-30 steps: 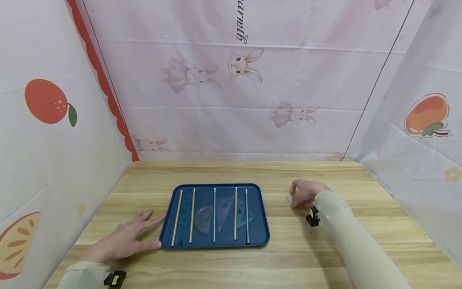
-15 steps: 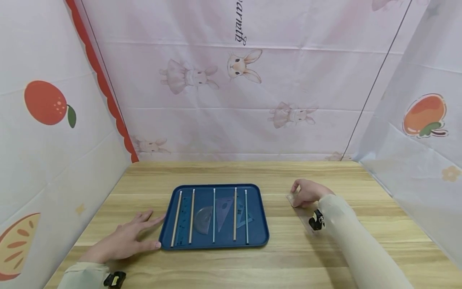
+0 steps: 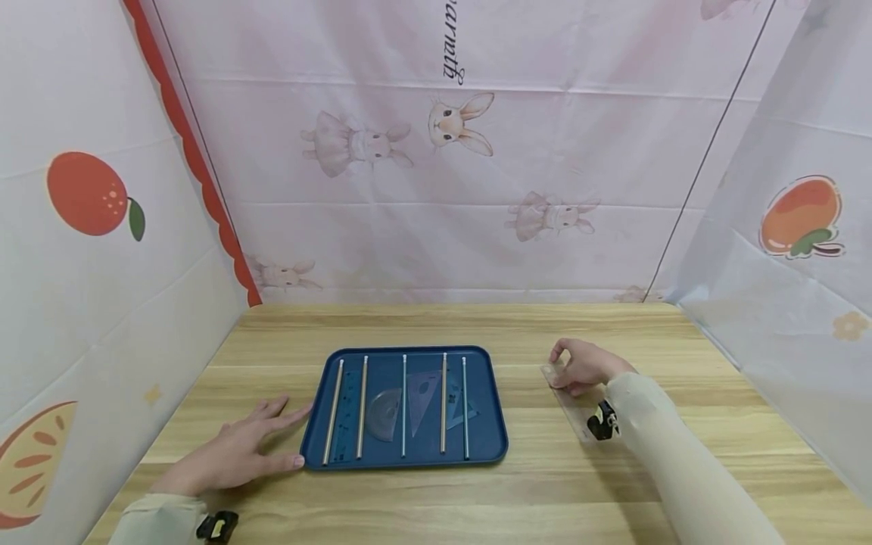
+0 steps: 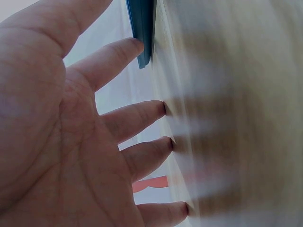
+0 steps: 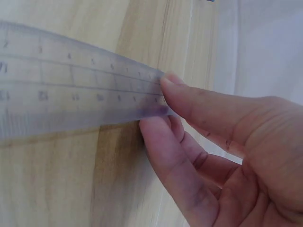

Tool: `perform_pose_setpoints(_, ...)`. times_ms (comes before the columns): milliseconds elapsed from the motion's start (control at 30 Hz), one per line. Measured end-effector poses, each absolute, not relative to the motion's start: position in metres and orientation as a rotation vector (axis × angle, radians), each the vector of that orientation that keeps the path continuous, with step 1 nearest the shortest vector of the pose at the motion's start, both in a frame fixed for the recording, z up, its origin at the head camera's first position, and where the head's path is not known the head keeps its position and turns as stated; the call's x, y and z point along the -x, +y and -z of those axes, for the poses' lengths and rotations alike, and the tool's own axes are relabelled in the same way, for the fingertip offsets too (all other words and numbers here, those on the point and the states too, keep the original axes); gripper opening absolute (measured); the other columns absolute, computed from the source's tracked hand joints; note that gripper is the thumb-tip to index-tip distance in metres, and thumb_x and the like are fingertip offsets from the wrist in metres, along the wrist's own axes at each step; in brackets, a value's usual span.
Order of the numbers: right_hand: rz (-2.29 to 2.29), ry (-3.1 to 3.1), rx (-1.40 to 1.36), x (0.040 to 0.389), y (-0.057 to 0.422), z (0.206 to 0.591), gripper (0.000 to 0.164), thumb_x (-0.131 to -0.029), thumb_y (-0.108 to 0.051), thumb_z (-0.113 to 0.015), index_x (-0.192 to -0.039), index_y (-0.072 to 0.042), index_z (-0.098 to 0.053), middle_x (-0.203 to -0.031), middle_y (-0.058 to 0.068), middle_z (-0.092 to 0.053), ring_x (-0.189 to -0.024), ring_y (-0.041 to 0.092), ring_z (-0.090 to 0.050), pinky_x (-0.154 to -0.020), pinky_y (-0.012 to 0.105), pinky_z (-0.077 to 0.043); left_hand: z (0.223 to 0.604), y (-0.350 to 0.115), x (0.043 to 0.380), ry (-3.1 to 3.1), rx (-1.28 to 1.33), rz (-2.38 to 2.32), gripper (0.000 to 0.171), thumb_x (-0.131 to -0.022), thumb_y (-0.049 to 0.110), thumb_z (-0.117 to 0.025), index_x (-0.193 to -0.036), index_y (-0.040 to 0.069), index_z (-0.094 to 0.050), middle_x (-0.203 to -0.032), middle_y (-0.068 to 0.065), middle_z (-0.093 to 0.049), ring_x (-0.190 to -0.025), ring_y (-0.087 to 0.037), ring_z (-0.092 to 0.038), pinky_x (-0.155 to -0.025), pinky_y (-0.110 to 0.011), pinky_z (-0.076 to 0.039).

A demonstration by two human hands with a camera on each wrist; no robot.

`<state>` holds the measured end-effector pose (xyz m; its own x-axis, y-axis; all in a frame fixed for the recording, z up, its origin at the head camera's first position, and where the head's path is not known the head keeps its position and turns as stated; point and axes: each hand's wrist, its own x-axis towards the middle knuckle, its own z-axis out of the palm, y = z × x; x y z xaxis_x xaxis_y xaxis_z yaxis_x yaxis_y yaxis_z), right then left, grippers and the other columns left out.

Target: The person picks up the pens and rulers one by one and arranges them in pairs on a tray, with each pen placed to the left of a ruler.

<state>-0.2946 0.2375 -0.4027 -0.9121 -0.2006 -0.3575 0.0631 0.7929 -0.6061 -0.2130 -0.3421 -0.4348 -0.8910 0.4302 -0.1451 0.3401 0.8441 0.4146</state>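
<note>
My right hand (image 3: 587,366) pinches a clear plastic ruler (image 3: 574,412) near its far end, right of the tray. In the right wrist view the thumb and index finger grip the ruler (image 5: 71,87) by its edges; its number marks show, and it looks slightly raised from the wood. My left hand (image 3: 235,450) lies with fingers spread at the left edge of a blue tray (image 3: 489,428). Its index finger (image 4: 118,56) touches the tray rim (image 4: 143,28) in the left wrist view. The other fingertips rest on the table.
Inside the tray lie several gold pencils (image 3: 334,412) and teal pencils (image 3: 405,412), a blue ruler (image 3: 349,409), a clear protractor (image 3: 383,416), a purplish set square (image 3: 422,393) and a bluish set square (image 3: 470,412). Printed cloth walls (image 3: 436,250) enclose the wooden table (image 3: 436,507).
My right wrist has shifted slightly right, with the hand still on the ruler, and more of the ruler's near part now shows. The left hand and the tray have stayed in place.
</note>
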Motion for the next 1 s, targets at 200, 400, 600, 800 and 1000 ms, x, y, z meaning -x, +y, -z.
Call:
perform_pose_setpoints(200, 0.908, 2.586, 0.137, 0.2925, 0.2375, 0.4034, 0.040, -0.096, -0.003, -0.077, -0.128, 0.004, -0.054, -0.072, -0.001, -0.058, -0.060, 0.008, -0.058, -0.063, 0.023, -0.058, 0.4344, -0.3422, 0.2127, 2.786, -0.588, -0.562, 0.086, -0.095, 0.064, -0.073, -0.165, 0.024, -0.044, -0.169, -0.039, -0.027, -0.150, -0.074, -0.023, -0.094, -0.101, -0.021)
perform_pose_setpoints(400, 0.916, 2.595, 0.119, 0.2925, 0.2379, 0.4044, 0.038, -0.097, -0.001, -0.076, -0.128, 0.004, -0.054, -0.081, 0.004, -0.063, -0.065, 0.010, -0.062, -0.063, 0.024, -0.060, 0.4339, -0.3414, 0.2126, 2.783, -0.587, -0.560, 0.086, -0.094, 0.064, -0.073, -0.165, 0.024, -0.044, -0.169, -0.039, -0.027, -0.150, -0.074, -0.023, -0.094, -0.100, -0.021)
perform_pose_setpoints(600, 0.935, 2.584, 0.127, 0.2914, 0.2382, 0.4026, 0.038, -0.098, 0.002, -0.073, -0.130, 0.005, -0.053, -0.088, 0.009, -0.067, -0.067, 0.012, -0.065, -0.065, 0.026, -0.062, 0.4335, -0.3416, 0.2127, 2.776, -0.594, -0.567, 0.087, -0.095, 0.063, -0.073, -0.166, 0.023, -0.044, -0.169, -0.039, -0.027, -0.150, -0.074, -0.022, -0.094, -0.100, -0.021)
perform_pose_setpoints(800, 0.986, 2.560, 0.144, 0.2897, 0.2393, 0.4015, 0.038, -0.097, 0.005, -0.070, -0.130, 0.007, -0.052, -0.090, 0.012, -0.069, -0.068, 0.013, -0.067, -0.065, 0.027, -0.063, 0.4343, -0.3424, 0.2128, 2.783, -0.604, -0.565, 0.086, -0.095, 0.063, -0.073, -0.166, 0.023, -0.044, -0.169, -0.039, -0.027, -0.149, -0.074, -0.023, -0.093, -0.100, -0.022)
perform_pose_setpoints(1000, 1.017, 2.532, 0.171, 0.2890, 0.2410, 0.4022, 0.038, -0.096, 0.007, -0.067, -0.131, 0.008, -0.053, -0.093, 0.015, -0.071, -0.069, 0.014, -0.068, -0.065, 0.027, -0.063, 0.4342, -0.3418, 0.2124, 2.786, -0.597, -0.567, 0.086, -0.095, 0.064, -0.073, -0.165, 0.023, -0.044, -0.170, -0.039, -0.026, -0.150, -0.074, -0.022, -0.094, -0.101, -0.021)
